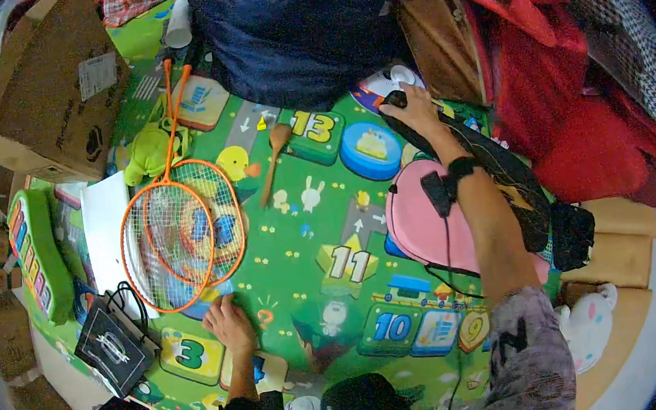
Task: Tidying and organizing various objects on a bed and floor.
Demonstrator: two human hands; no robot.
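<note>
My right hand (417,109) reaches to the far right and grips the narrow upper end of a long black case (481,152), which has a yellow mark on it. A pink padded case (428,217) lies partly under that black case and my forearm. Just beyond the right hand is a round white object (401,75). My left hand (230,326) rests on the green play mat (294,283) with nothing in it. Its fingertips are close to the lower rim of two overlapping orange badminton rackets (182,235), whose handles point away from me. Right of the rackets lies a wooden spoon (276,156).
A cardboard box (53,91), green plush turtle (149,150), green pencil case (41,258), white board (107,232) and black paper bag (113,345) line the left. Dark blue fabric (300,30) lies at the back. Red cloth (571,138) and a white plush toy (589,323) sit right.
</note>
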